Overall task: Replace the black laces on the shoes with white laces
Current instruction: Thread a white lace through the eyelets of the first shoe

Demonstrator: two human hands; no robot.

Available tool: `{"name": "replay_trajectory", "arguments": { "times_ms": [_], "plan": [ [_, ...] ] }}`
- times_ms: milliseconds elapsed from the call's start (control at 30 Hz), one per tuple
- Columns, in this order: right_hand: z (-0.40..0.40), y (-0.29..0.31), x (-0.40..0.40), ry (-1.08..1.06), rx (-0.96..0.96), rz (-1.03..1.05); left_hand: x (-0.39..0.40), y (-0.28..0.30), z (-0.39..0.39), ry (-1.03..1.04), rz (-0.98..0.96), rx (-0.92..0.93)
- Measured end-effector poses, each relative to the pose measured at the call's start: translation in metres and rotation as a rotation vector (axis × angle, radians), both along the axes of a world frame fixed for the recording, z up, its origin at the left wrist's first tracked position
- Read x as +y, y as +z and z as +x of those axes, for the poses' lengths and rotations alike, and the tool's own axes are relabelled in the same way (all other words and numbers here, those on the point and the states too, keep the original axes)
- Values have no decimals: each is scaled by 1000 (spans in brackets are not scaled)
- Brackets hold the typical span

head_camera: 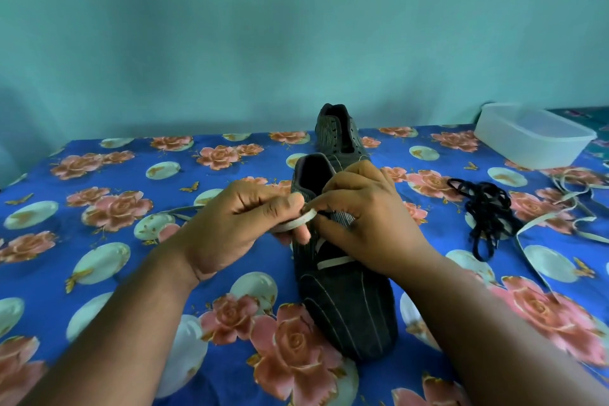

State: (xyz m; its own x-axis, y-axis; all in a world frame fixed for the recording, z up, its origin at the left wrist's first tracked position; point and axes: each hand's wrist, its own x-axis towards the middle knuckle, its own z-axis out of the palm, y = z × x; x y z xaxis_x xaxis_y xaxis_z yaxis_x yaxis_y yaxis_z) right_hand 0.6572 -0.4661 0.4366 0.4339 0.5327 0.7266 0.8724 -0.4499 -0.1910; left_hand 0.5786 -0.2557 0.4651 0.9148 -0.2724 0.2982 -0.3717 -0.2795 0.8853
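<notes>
Near shoe (346, 313): lying on the floral cloth (99, 175) between both hands, toe pointing toward the camera.
White lace (296, 221): being pinched by the left hand (237, 224) — running across to the right hand (359, 224).
Right hand: gripping the shoe's eyelet edge, fingers curling.
Black laces (487, 208): lying heaped to the right — well apart from both hands.

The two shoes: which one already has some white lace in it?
The nearer shoe, under both hands: a white lace crosses its lower eyelets. The farther shoe, behind it by the wall, shows bare eyelets with no lace.
</notes>
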Motion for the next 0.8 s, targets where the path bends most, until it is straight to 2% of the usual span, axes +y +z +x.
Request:
{"name": "replay_trajectory", "arguments": {
  "times_ms": [100,233,300,400,533,633,800],
  "plan": [
    [-1,5,-2,85,56,158,-2,-12,11,182,48,-130],
    [-2,16,-10,173,184,348,-19,-22,19,114,136,-230],
    [-5,24,-15,203,384,507,-25,-24,22,151,186,-267],
    [0,33,-25,233,680,802,-23,-25,25,208,130,-246],
    [29,31,-56,93,838,1043,-19,-25,22,208,137,-215],
    [51,21,-82,-139,946,1123,-14,-24,18,202,52,-138],
    [69,7,-103,-323,1110,1192,-9,-23,16,186,-7,-119]
  ]
}}
